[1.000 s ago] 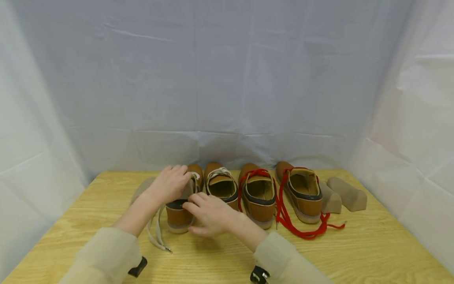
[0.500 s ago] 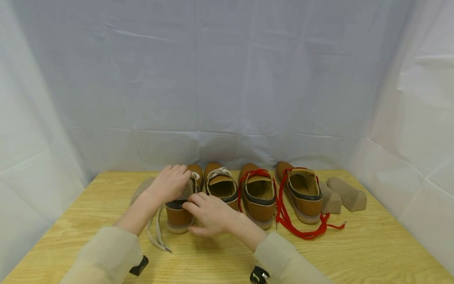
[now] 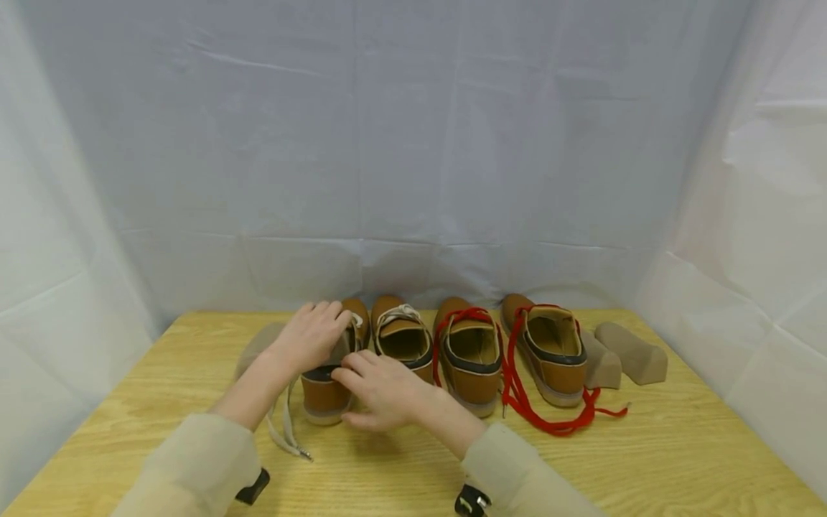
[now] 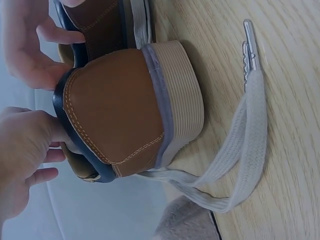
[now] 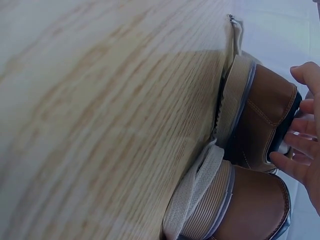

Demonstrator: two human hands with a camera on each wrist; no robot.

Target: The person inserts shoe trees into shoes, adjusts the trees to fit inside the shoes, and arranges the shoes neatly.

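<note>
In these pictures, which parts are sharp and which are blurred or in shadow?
Head view: even, soft light, a faint shadow under the right hand. Left wrist view: the shoe heel is sharp. Right wrist view: the near table is blurred.
</note>
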